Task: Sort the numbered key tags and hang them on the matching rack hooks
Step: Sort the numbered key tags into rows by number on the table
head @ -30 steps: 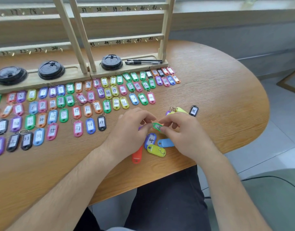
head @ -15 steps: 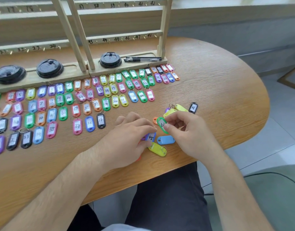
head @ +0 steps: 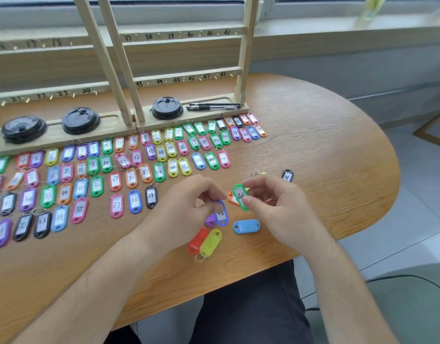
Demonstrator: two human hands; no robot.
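Note:
My right hand (head: 278, 207) pinches a green key tag (head: 240, 196) and holds it lifted above the table. My left hand (head: 186, 209) pinches a blue tag marked 45 (head: 222, 213) by its top end. Under and around them lie loose tags: purple (head: 210, 219), red (head: 198, 240), yellow (head: 211, 242), light blue (head: 246, 226), orange (head: 232, 197) and a black one marked 36 (head: 287, 176). Several rows of numbered tags (head: 129, 167) are laid out in front of the wooden rack (head: 189, 80), whose numbered hooks are bare.
Black cup lids (head: 167, 108) (head: 80, 120) (head: 24, 129) sit in the rack's base tray, with two pens (head: 214, 106) beside them. The round table edge (head: 378, 199) curves off to the right; a grey-green seat (head: 412, 301) is below right.
My right hand has lifted the green tag upward and turned it upright. My left hand rose off the pile holding the blue tag, uncovering the red and yellow tags.

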